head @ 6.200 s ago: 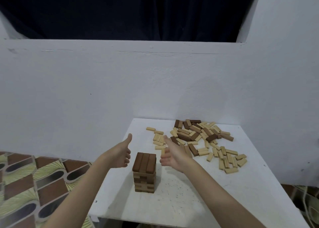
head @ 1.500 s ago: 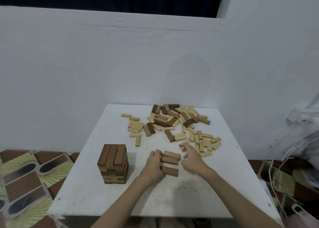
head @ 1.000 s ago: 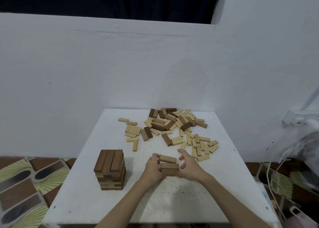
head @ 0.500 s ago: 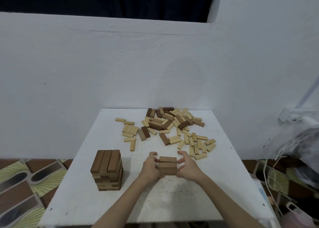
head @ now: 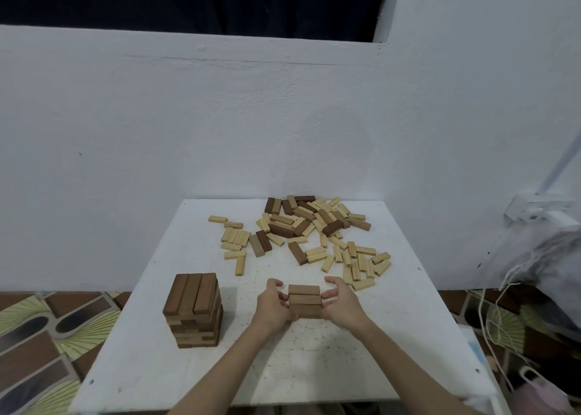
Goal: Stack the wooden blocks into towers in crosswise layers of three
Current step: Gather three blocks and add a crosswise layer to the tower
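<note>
Three brown blocks lie side by side on the white table, pressed together into one flat layer. My left hand grips their left ends and my right hand grips their right ends, fingers curled around the group. A finished tower of crosswise brown layers stands at the left of the table. A loose pile of pale and dark blocks is spread over the far half of the table.
A white wall rises right behind the table's far edge. Patterned floor shows to the left. A cluttered heap with white cords stands at the right, close to the table's right edge.
The three brown blocks lay apart between my hands; both hands have squeezed them together into one tight row. The view has shifted slightly. The tower has not moved.
</note>
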Motion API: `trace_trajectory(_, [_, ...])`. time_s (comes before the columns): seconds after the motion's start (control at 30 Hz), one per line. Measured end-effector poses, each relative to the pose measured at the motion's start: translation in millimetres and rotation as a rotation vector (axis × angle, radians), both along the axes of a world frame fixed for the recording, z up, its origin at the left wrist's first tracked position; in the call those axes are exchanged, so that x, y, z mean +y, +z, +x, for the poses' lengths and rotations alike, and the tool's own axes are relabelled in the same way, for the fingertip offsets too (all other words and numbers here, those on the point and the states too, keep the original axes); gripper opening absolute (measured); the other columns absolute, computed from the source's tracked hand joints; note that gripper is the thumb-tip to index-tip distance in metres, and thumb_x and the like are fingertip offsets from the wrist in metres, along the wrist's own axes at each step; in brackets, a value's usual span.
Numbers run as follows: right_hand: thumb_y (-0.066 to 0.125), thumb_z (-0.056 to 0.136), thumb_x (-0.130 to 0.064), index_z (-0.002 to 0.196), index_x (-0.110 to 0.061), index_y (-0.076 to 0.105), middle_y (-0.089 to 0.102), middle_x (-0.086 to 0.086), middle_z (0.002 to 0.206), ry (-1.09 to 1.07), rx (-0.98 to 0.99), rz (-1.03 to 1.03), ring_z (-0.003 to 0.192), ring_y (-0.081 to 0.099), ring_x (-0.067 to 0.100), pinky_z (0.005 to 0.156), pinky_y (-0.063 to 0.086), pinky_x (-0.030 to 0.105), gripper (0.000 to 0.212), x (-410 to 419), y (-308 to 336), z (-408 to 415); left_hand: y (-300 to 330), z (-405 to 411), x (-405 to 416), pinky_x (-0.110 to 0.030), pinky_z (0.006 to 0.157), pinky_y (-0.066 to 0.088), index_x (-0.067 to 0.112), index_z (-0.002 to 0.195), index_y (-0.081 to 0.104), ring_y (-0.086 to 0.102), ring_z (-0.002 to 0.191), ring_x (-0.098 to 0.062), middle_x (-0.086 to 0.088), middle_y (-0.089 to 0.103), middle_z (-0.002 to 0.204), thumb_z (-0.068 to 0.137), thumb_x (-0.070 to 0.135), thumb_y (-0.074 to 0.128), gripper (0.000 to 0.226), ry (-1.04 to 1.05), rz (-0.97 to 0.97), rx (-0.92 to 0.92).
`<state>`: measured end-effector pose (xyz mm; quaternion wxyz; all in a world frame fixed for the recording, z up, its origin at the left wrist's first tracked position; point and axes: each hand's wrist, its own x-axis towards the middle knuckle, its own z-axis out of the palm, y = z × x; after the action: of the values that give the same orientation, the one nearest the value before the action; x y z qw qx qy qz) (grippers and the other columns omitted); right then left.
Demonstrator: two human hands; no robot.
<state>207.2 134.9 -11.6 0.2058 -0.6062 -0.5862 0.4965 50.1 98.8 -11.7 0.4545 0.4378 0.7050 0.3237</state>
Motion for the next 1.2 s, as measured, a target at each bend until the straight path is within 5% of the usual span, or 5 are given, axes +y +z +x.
trace_trajectory(1.2, [0.069, 0.077, 0.006, 0.122, -0.011, 0.055, 0.064, 0.001, 0.089, -0.234, 0.044, 0.11, 0.083, 0.064, 0.015, 0.075, 0.057, 0.029, 0.05, 1, -16, -2, -2, 1, 3, -0.016, 0.055, 0.046, 0.003, 0.119, 0.043, 0.051, 0.075, -0.013, -0.008, 0.054, 0.094, 0.077, -0.009, 0.067, 0.05, 0.074, 0.068, 0.011])
